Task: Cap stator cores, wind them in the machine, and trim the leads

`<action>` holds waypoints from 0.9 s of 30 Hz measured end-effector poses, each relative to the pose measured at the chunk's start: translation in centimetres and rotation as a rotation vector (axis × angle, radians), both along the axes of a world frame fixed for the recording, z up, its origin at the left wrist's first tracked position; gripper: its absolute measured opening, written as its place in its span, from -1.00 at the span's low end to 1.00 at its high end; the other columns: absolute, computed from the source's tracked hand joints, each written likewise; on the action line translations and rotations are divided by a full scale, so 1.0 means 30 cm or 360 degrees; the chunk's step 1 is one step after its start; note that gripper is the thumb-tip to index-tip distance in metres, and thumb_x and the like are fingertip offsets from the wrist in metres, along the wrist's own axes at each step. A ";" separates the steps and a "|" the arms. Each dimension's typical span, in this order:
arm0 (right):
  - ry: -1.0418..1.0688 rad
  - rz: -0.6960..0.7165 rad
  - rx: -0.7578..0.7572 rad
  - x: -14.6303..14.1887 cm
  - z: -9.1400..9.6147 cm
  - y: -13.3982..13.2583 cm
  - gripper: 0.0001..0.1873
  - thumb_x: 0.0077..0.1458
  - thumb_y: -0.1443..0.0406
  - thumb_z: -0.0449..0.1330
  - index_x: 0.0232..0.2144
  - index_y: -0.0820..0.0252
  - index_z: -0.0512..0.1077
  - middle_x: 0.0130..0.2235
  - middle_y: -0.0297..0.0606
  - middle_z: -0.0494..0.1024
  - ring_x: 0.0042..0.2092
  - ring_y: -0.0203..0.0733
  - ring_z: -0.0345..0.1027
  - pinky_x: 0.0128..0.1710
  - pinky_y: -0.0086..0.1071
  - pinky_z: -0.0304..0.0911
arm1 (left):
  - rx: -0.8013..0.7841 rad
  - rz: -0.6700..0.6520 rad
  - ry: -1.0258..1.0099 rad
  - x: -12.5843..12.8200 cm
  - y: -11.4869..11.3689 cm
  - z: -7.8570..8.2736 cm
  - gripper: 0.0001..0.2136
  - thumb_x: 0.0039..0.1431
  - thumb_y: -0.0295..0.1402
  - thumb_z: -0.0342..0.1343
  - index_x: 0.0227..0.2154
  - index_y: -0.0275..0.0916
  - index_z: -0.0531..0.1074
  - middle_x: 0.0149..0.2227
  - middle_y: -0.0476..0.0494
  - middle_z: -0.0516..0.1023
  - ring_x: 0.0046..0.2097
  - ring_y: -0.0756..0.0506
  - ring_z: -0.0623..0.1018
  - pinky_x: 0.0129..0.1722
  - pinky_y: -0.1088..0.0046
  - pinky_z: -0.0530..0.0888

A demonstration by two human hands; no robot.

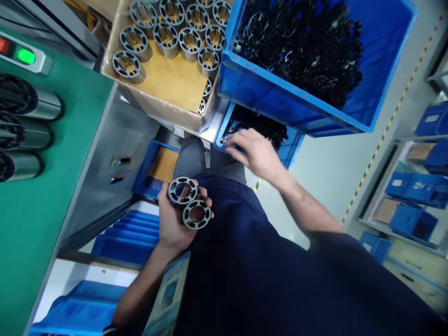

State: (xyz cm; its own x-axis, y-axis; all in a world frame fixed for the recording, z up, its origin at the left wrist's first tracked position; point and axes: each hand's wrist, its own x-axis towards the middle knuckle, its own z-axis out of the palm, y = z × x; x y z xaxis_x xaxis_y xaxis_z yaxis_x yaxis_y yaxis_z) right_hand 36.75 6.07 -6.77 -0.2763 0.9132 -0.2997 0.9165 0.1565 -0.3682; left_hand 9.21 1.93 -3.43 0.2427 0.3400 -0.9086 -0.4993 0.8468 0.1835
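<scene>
My left hand (173, 226) is wrapped round two metal stator cores, held side by side in front of my body. The upper stator core (181, 202) and the lower stator core (196, 227) both turn their slotted ring ends up. In the air over the edge of the lower blue bin (296, 148) hovers my right hand (258, 153). Its fingers are loosely bent, with the thumb apart, and nothing shows between them. Dark plastic parts (276, 128) fill that bin. A cardboard box (159, 103) ahead holds several more stator cores (189, 43) standing on a yellowish sheet.
A large blue bin (297, 100) of black parts (315, 51) stands at the upper right. On the green bench (31, 224) at left lie several cylindrical assemblies (38, 102) near a switch box (42, 63). A grey cabinet (122, 135) and a rack of blue bins (416, 186) flank me.
</scene>
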 end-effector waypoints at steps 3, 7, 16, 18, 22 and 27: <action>-0.0271 0.0010 -0.0167 0.166 -0.107 0.045 -0.67 0.57 0.35 0.13 0.18 0.19 0.64 0.17 0.06 0.70 0.19 0.15 0.53 0.20 -0.02 0.48 | -0.0041 -0.0015 0.0095 0.014 0.000 -0.021 -0.41 0.65 0.11 -0.23 -0.15 -0.18 0.58 -0.35 -0.08 0.60 -0.37 -0.18 0.70 -0.52 0.24 0.71; -0.0518 0.0104 -0.0278 0.243 -0.243 0.049 -0.61 0.54 0.14 0.36 0.27 0.18 0.58 0.30 -0.04 0.62 0.25 0.08 0.56 0.28 0.05 0.56 | 0.0040 -0.0102 0.0067 0.006 -0.001 -0.042 -0.42 0.65 0.13 -0.21 -0.12 -0.18 0.57 -0.30 -0.12 0.63 -0.36 -0.19 0.71 -0.60 0.28 0.67; -0.0704 0.0128 -0.0256 0.277 -0.275 0.037 -0.51 0.53 0.08 0.39 0.33 0.16 0.54 0.37 -0.04 0.58 0.27 0.07 0.58 0.27 0.08 0.62 | 0.0196 -0.0090 0.0062 -0.017 0.001 -0.023 -0.42 0.64 0.14 -0.26 -0.09 -0.16 0.53 -0.29 -0.12 0.62 -0.42 -0.17 0.66 -0.72 0.36 0.53; -0.0695 0.0125 -0.0272 0.288 -0.274 0.034 -0.52 0.53 0.08 0.39 0.32 0.16 0.54 0.35 -0.05 0.59 0.24 0.05 0.59 0.25 0.05 0.63 | 0.0204 -0.0094 0.0082 -0.014 0.005 -0.026 -0.42 0.65 0.13 -0.29 -0.09 -0.16 0.52 -0.30 -0.12 0.62 -0.42 -0.17 0.66 -0.72 0.36 0.53; -0.0661 0.0037 -0.0293 0.296 -0.282 0.032 -0.52 0.52 0.15 0.38 0.36 0.17 0.51 0.40 0.00 0.54 0.17 0.02 0.60 0.17 -0.02 0.64 | 0.0211 -0.0086 0.0053 -0.006 0.008 -0.035 -0.44 0.60 0.20 -0.15 -0.14 -0.16 0.52 -0.30 -0.12 0.62 -0.41 -0.16 0.66 -0.69 0.38 0.54; -0.0491 -0.0117 -0.0241 0.311 -0.256 0.036 -0.47 0.41 0.25 0.34 0.36 0.21 0.50 0.40 0.15 0.42 0.02 0.08 0.63 0.03 -0.07 0.57 | 0.0254 -0.0083 0.0076 0.005 0.010 -0.032 -0.41 0.62 0.18 -0.22 -0.20 -0.18 0.51 -0.30 -0.14 0.60 -0.41 -0.16 0.64 -0.69 0.37 0.54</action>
